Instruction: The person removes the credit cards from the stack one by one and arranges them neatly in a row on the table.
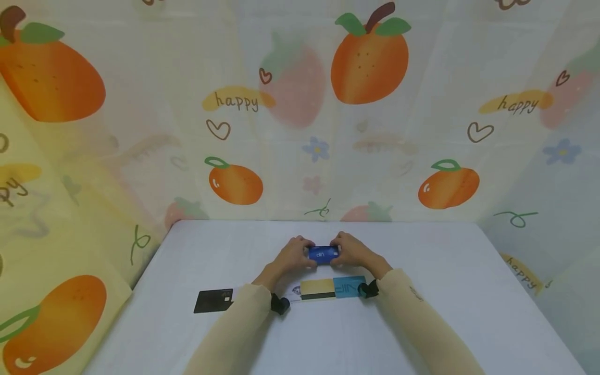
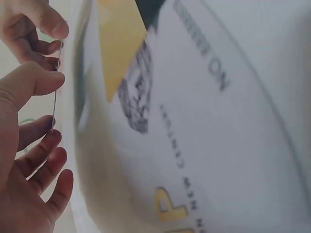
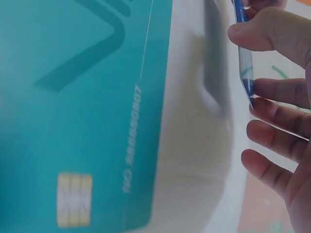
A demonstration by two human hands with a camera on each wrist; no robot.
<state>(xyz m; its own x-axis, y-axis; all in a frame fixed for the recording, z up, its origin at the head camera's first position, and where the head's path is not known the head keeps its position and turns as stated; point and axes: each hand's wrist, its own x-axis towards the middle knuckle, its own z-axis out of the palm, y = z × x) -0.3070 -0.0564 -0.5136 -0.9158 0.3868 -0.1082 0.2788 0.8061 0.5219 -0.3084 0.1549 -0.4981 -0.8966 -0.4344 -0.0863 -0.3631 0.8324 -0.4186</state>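
Note:
A blue card (image 1: pixel 323 254) is held by its two ends above the far middle of the white table. My left hand (image 1: pixel 296 253) pinches its left end between thumb and fingers. On the right end, my right hand (image 1: pixel 351 250) has the same kind of grip. The left wrist view shows the card edge-on as a thin line, with the left thumb (image 2: pixel 46 80) on one side and fingertips on the other. In the right wrist view the blue card (image 3: pixel 247 60) looks slightly bent, its lower end at the right hand's fingertips; the ring and little fingers stay off it.
Nearer me lies a row of cards: a white one (image 1: pixel 294 292) partly behind my left wrist, a yellow one (image 1: pixel 317 287) with a dark stripe, and a teal one (image 1: pixel 347 286). A black card (image 1: pixel 211 301) lies farther left. A fruit-print cloth (image 1: pixel 290 151) hangs behind the table.

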